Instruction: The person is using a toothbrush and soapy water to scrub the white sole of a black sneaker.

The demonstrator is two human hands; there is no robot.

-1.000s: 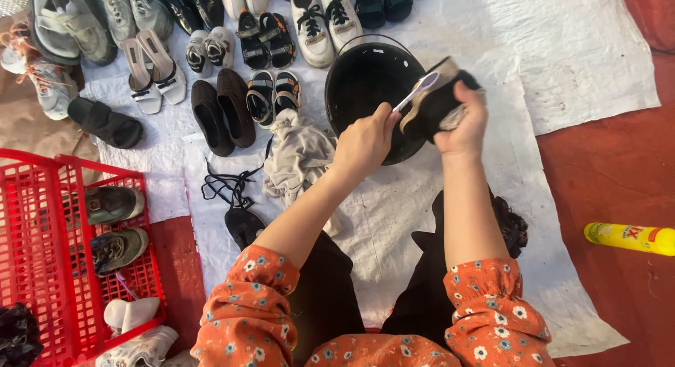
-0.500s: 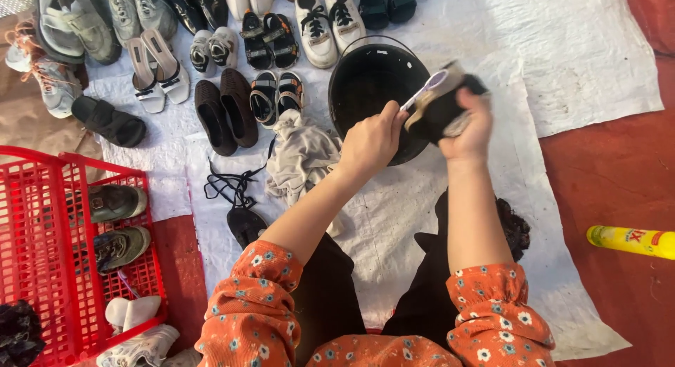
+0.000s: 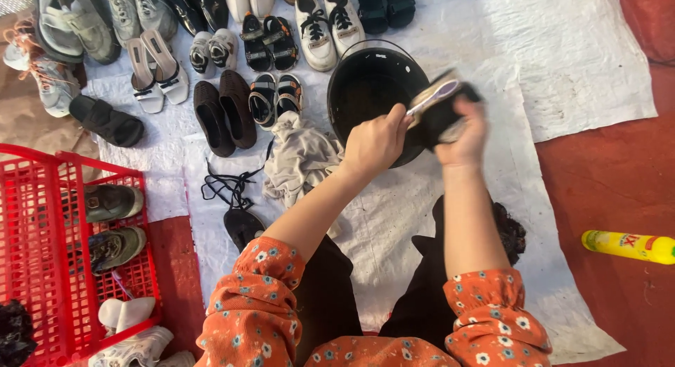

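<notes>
My left hand (image 3: pixel 376 143) grips a brush (image 3: pixel 430 97) with a pale handle and holds it against a dark shoe (image 3: pixel 441 119). My right hand (image 3: pixel 463 135) is wrapped around that shoe and holds it over the rim of a black bucket (image 3: pixel 365 86). The shoe and brush are blurred by motion. Both arms wear orange flowered sleeves. A crumpled grey cloth (image 3: pixel 299 156) lies just left of my left forearm.
Rows of sneakers, sandals and black slip-ons (image 3: pixel 225 110) lie on white sheeting (image 3: pixel 576 72) at the top. A red plastic crate (image 3: pixel 42 254) with shoes stands at the left. Black laces (image 3: pixel 225 188) and a dark shoe (image 3: pixel 242 226) lie nearby. A yellow bottle (image 3: pixel 629 246) lies on the red floor.
The brush and shoe have shifted slightly against each other above the bucket, the shoe turning in my right hand. Everything around them stays in place.
</notes>
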